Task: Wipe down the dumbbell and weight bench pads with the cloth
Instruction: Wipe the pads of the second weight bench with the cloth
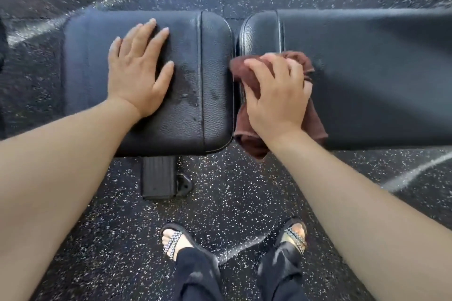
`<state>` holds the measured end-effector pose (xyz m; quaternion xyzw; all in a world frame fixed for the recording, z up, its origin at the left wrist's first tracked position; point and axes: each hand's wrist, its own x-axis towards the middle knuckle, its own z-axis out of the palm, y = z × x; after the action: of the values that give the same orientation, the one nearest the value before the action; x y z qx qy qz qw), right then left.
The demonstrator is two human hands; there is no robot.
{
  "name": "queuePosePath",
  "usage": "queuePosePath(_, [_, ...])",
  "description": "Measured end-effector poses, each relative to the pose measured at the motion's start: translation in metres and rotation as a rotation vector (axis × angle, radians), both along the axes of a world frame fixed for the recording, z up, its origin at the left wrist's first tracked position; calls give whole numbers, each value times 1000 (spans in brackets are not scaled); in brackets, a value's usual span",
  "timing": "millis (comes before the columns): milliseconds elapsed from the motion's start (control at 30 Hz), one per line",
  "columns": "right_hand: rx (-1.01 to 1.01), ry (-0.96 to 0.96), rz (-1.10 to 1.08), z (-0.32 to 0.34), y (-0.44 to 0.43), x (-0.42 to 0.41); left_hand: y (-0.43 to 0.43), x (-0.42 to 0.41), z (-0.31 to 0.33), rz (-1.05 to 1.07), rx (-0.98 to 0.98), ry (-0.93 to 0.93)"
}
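Two arms (61, 166) reach over two black pads. One left hand (137, 68) lies flat, fingers straight, on the left pad (210, 80). One brown cloth (247, 139) sits by the gap, on the right pad (367, 80), and the right hand (276, 95) curls its fingers around it. Two sandals (172, 242) stand on the speckled floor (117, 215).

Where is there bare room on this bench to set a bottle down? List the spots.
Most room: the long pad right of the cloth, bare to the picture's edge. Smaller: the short pad between the left hand and the gap. Crowded: the long pad's rounded end, where the right hand holds the cloth.
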<state>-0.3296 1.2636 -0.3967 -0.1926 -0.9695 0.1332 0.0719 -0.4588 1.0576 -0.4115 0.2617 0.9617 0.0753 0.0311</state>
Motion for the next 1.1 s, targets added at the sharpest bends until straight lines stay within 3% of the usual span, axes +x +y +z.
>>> queuePosePath(133, [23,-42,-115,2,-3,-52,0,0,-1,-11,43,-3])
queuePosePath(367, [51,-74,-13,2,-23,-7,3,-2,4,3,-13,-77])
queuePosePath(800, [105,-38,-48,-2,-18,-43,2,-4,1,-7,-71,-100])
queuePosePath(1100, [-60,-50,-130,0,7,-122,3,-5,3,0,-92,-102])
